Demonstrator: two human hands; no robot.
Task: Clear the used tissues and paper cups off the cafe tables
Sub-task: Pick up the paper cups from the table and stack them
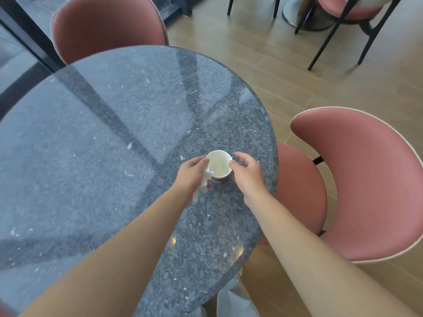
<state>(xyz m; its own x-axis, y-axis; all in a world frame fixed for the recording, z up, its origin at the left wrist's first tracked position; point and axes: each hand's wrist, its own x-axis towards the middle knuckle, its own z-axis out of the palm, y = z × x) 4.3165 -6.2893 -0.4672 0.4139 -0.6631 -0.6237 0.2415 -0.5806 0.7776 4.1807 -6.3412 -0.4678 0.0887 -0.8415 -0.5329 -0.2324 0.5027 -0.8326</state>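
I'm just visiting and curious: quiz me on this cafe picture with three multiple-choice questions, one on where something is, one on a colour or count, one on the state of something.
1. Where does the paper cup stand?
A. On the floor
B. On the round table, near its right edge, between both hands
C. On a chair seat

2. What colour are the chairs?
A. Pink
B. Green
C. Yellow

3. What is the left hand doing?
A. Lying flat and empty
B. Holding a spoon
C. Holding a crumpled white tissue beside the cup

Answers:
1 B: the cup stands upright on the dark speckled tabletop, the left hand on one side, the right hand on the other.
2 A: every chair seat and back in view is pink.
3 C: white crumpled paper shows under the left hand's curled fingers.
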